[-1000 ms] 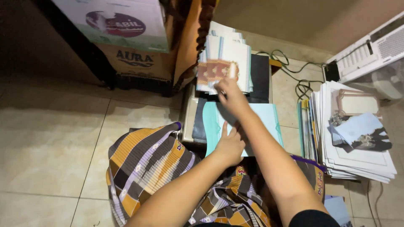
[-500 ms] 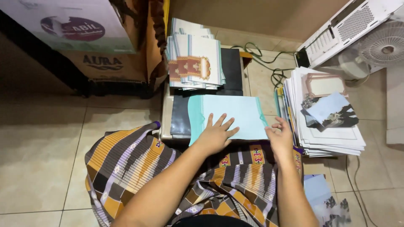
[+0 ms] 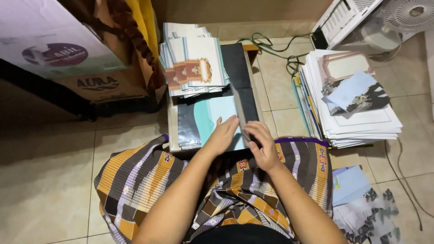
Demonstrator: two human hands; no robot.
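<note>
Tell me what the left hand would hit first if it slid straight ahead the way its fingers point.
Probably the stack of white cards with red-and-gold ornament: the left hand lies on the pale teal folded sheet, fingers pointing toward it.

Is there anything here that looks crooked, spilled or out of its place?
Yes. Loose printed sheets lie scattered on the tiled floor, lower right. On the tall white paper stack, a pale blue sheet sits askew. Both hands press the teal card evenly.

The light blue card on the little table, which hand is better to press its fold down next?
Probably the right hand: its fingers sit at the light blue card's right edge, beside the black strip. The left hand lies flat on the card, steadying it.
</note>
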